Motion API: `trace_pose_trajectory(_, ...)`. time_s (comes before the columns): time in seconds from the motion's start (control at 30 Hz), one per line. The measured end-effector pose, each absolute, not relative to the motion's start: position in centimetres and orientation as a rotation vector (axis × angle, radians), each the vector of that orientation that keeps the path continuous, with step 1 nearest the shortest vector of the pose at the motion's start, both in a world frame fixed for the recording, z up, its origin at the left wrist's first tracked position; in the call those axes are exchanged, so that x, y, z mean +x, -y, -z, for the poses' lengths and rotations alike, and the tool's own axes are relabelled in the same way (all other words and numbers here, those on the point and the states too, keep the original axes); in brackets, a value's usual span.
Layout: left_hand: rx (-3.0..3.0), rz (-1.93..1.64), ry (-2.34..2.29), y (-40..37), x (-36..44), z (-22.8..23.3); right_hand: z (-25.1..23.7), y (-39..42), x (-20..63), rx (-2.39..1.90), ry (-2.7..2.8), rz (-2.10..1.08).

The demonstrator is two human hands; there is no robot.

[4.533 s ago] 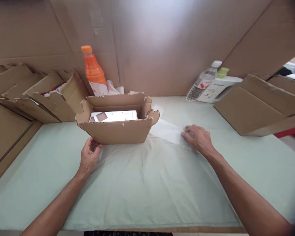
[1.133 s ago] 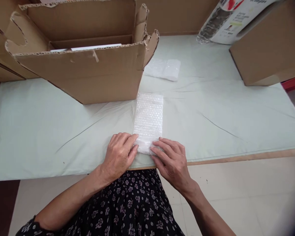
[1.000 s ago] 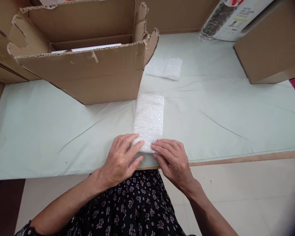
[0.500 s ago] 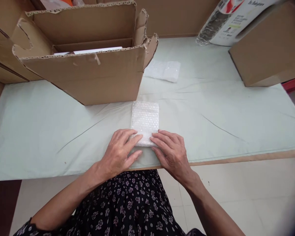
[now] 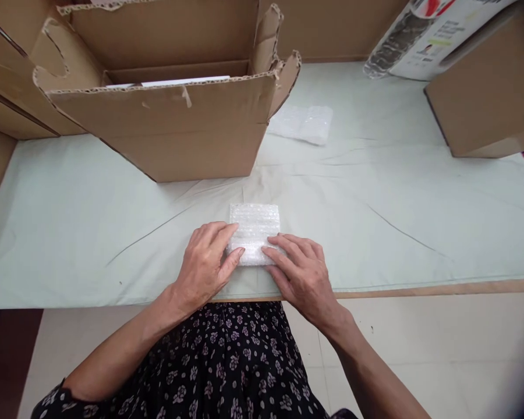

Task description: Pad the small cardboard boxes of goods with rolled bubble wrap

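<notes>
Just below the middle of the frame, near the front edge of the cloth-covered tabletop [image 5: 91, 227]: a folded bubble-wrap piece [image 5: 254, 221], lying flat, with 1 thicker band along the near side. At the left edge of the wrap, the left hand [image 5: 207, 256], half curled, fingers along the side and thumb by the near corner. At the right edge, the right hand [image 5: 301, 265], fingers bent over the top and thumb low by the near edge. Both hands loosely closed on the wrap, with hold of nothing else visible. Gripped from 2 sides, probably to keep the layers lined up and stop the springy sheet from opening; set close to the body, presumably for an easy reach with bent elbows.

In the upper left of the frame, an open cardboard box [image 5: 170, 134] with ragged rims, and inside it a white item [image 5: 186, 81], mostly hidden by the front wall. At upper center, a second bubble-wrap piece [image 5: 317, 125], its left end out of sight behind the box. In the upper right, a brown box [image 5: 489, 87], partly covering a white container [image 5: 441, 43] beside a clear bottle [image 5: 395, 49]. Beyond the wrap, the open box as the nearest obstacle, walling off the upper left.
</notes>
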State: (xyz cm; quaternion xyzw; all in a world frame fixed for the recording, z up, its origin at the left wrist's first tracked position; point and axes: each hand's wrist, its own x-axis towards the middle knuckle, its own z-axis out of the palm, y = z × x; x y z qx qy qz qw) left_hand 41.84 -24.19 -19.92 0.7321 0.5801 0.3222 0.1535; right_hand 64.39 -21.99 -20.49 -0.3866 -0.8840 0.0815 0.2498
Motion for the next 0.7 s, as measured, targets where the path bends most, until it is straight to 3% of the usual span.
trace_pose_trajectory(0.13, 1.274, -1.091, -1.560, 26.6, 41.6, 18.8, 20.5, 21.3, 63.8, -1.121, 2.189, -0.429)
trace_pose_trajectory(0.27, 0.680, -1.098, -1.223, 27.6, 42.3, 18.2, 19.5, 22.0, 63.3, -1.133, 2.066, -0.852)
trace_pose_trajectory(0.37, 0.593, -1.080, -1.171, 27.2, 43.1, 18.0, 19.1, 22.6, 63.3, -1.107, 2.050, -1.054)
trace_pose_trajectory(0.53, 0.715, -0.926, -1.170, 26.6, 43.6, 17.2, 19.7, 22.7, 64.2, -1.225, 1.940, -1.100)
trace_pose_trajectory(0.7, 0.723, -0.928, -1.097, 26.5, 43.7, 17.2, 19.5, 22.4, 64.2, -1.264, 1.960, -1.465)
